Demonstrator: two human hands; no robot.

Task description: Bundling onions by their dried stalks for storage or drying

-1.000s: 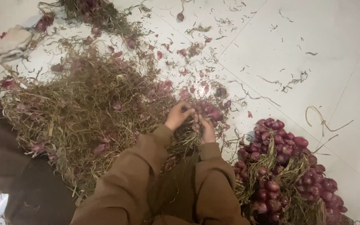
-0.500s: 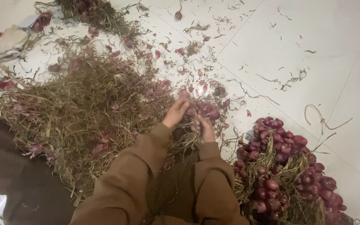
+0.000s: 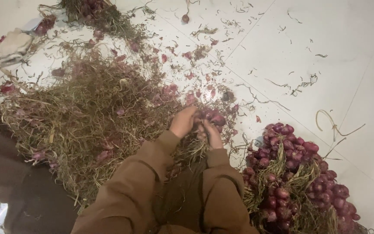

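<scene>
Both hands meet over a small bunch of red shallots [image 3: 211, 118], just right of the big heap of dry stalks [image 3: 87, 121] on the white tiled floor [image 3: 325, 52]. The left hand [image 3: 183, 122] clasps the bunch from the side; the right hand [image 3: 212, 135] grips it from below. Farther right of the heap lies a pile of bundled shallots [image 3: 295, 177].
</scene>
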